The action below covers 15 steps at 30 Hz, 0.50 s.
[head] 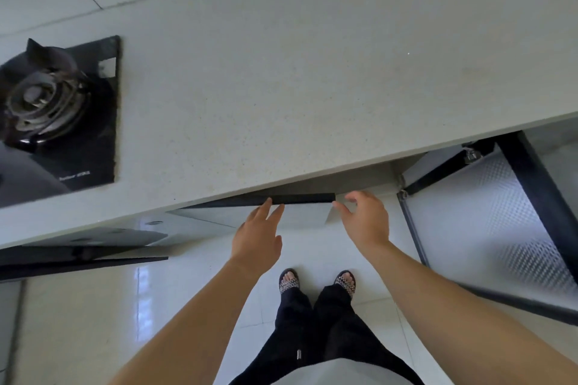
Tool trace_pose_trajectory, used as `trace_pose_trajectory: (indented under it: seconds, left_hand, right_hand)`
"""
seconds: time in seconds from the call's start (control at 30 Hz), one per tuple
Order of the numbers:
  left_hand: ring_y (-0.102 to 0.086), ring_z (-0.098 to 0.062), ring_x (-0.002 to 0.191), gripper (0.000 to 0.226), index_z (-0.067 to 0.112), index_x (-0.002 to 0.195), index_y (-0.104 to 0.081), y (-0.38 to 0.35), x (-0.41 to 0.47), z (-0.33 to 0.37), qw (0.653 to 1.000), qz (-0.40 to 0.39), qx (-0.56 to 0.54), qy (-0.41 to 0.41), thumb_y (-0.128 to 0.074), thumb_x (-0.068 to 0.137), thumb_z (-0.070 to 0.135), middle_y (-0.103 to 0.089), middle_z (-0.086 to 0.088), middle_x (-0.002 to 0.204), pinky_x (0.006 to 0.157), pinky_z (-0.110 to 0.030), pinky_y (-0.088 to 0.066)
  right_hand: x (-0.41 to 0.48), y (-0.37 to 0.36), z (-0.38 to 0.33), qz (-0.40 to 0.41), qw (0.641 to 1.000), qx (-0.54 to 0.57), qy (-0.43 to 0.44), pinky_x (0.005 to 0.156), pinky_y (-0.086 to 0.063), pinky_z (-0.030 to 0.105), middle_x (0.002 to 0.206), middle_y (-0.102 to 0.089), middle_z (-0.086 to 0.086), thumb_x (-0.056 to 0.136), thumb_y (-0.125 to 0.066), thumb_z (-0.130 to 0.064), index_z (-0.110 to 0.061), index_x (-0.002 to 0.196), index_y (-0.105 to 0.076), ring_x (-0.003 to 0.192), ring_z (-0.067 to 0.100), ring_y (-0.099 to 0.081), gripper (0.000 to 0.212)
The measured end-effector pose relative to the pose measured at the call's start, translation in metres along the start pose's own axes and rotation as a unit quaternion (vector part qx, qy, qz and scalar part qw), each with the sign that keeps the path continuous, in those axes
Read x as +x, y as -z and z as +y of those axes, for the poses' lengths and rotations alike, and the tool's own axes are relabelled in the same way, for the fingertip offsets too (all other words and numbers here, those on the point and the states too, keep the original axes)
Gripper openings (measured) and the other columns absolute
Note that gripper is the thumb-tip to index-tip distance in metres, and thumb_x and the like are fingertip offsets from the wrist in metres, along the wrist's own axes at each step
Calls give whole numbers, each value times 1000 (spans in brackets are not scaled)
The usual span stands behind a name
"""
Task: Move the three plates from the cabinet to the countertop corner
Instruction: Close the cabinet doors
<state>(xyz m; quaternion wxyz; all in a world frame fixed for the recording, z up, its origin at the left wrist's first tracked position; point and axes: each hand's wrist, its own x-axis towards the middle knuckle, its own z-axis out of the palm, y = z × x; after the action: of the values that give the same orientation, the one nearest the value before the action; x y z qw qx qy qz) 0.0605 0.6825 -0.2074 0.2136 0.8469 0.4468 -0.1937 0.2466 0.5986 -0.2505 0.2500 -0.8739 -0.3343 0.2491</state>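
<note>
Gas burner at left edge, set in the countertop. At lower centre, left hand, fingers extended, touches the cabinet door top edge. Right hand, loosely spread, holds nothing. Plates not visible.

A line of small white lettering runs along the near right corner of the black glass gas hob set into the bench; it is too blurred to read. No other text, number or sign is legible.
</note>
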Motion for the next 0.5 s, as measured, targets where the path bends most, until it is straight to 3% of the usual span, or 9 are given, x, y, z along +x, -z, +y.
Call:
trace_pose_trajectory:
  seconds: [0.17, 0.33, 0.5]
  left_hand:
    - [-11, -21, 145, 68, 28, 149, -10, 5, 6, 2, 999, -35, 7, -10, -48, 93, 22, 3, 4, 159, 103, -38, -41]
    - [-12, -20, 145, 65, 28, 149, -10, 17, -2, 8, 998, -40, 11, -50, -45, 94, 24, -5, 3, 159, 107, -39, -37]
    - [-25, -20, 141, 58, 26, 147, -21, 37, -8, 31, 993, -16, -22, -113, -44, 94, 27, -20, 3, 156, 107, -38, -38]
  right_hand:
    - [0, 12, 3, -8, 1000, 19, -7, 71, -39, 24, 108, -64, 8, 88, -59, -32, -9, 108, -62, 96, 21, -59, 30]
    - [-23, 37, 1, -9, 999, 31, -3, 75, -41, 23, 109, -64, 4, 87, -61, -31, -11, 111, -61, 98, 18, -59, 32]
    - [-56, 65, 6, 23, 998, 43, -28, 79, -42, 22, 106, -62, 0, 87, -61, -32, -13, 112, -59, 92, 10, -53, 32]
